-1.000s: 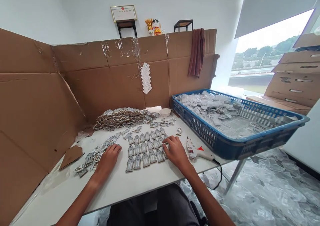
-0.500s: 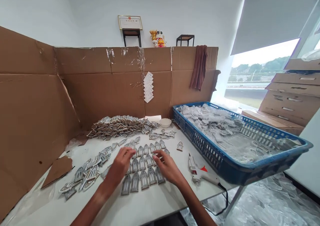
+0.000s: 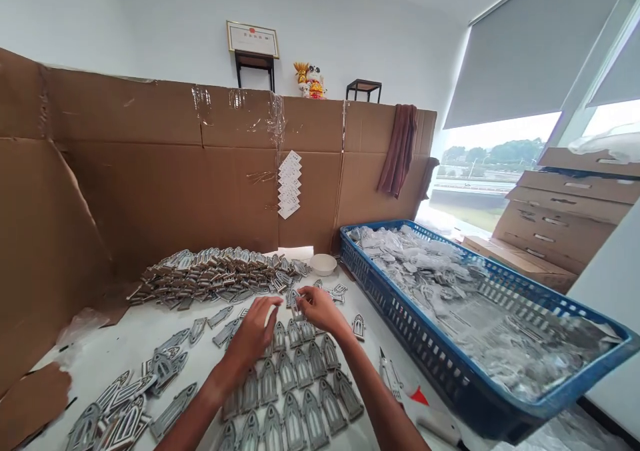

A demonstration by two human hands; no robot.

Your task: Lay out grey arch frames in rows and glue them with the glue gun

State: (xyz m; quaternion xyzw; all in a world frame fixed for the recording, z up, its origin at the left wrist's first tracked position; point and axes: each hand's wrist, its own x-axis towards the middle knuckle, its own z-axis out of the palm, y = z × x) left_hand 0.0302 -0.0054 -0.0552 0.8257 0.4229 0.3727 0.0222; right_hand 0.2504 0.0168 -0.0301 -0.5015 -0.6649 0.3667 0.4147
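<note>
Rows of small grey arched window-shaped pieces (image 3: 293,421) lie on the white table below my hands. My left hand (image 3: 259,324) hovers over the upper left of the rows, fingers bent and apart, with nothing visible in it. My right hand (image 3: 319,309) is at the far end of the rows, its thumb and fingertips pinched on a small arched piece (image 3: 293,297). Loose pieces (image 3: 120,404) lie scattered at the left, and a big heap of them (image 3: 215,274) is at the back. One single piece (image 3: 359,327) lies right of my right hand.
A blue basket (image 3: 420,344) holding plastic-wrapped parts takes up the right side. A glue gun (image 3: 433,421) lies beside it, partly behind my right forearm. A white bowl (image 3: 323,264) sits at the back, before a cardboard partition (image 3: 225,191). Cardboard boxes (image 3: 560,221) are stacked at the right.
The view has shifted, so the table's things appear larger and lower. Both hands have moved toward the far end of the rows, and my right hand has closed on a piece.
</note>
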